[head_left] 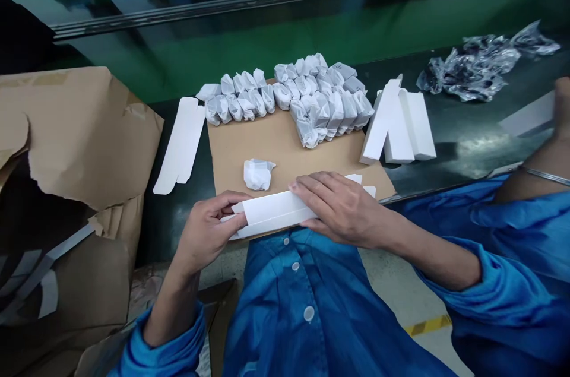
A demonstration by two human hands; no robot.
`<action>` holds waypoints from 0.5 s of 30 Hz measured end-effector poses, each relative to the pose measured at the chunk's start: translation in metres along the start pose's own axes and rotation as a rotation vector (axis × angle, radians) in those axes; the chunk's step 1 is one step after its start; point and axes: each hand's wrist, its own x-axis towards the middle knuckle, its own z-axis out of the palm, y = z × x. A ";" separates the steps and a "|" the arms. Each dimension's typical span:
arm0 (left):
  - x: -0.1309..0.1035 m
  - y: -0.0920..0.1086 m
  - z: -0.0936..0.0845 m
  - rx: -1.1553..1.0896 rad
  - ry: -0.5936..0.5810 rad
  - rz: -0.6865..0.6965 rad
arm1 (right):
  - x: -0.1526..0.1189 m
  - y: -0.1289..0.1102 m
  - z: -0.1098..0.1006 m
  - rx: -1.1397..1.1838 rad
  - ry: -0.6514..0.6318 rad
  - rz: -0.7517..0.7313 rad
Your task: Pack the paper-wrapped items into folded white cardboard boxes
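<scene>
Closest to you, your blue coat (285, 300) sat just below the white carton (271, 211), which you held slantwise in both hands over the near edge of the cardboard sheet (249, 142). Your left hand (209, 231) pinched its open left end between thumb and forefinger, the wrist low and the forearm rising from below. Your right hand (336, 205) lay palm down across its other end, fingers close together over the top, thumb along the near side, the forearm coming in from the right. Just beyond, a single wrapped piece (258, 174) rested on the sheet. Farther out stood a flat carton blank (180, 145) to the left and white boxes (398, 124) leaning together to the right, with rows of wrapped pieces (312, 95) between them. One far wrapper bore a small mark, too small to read. Crumpled clear plastic (476, 68) lay at the far right.
</scene>
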 end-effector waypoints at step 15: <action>-0.003 0.001 -0.006 0.007 0.263 0.135 | -0.001 -0.006 -0.004 -0.201 0.123 0.058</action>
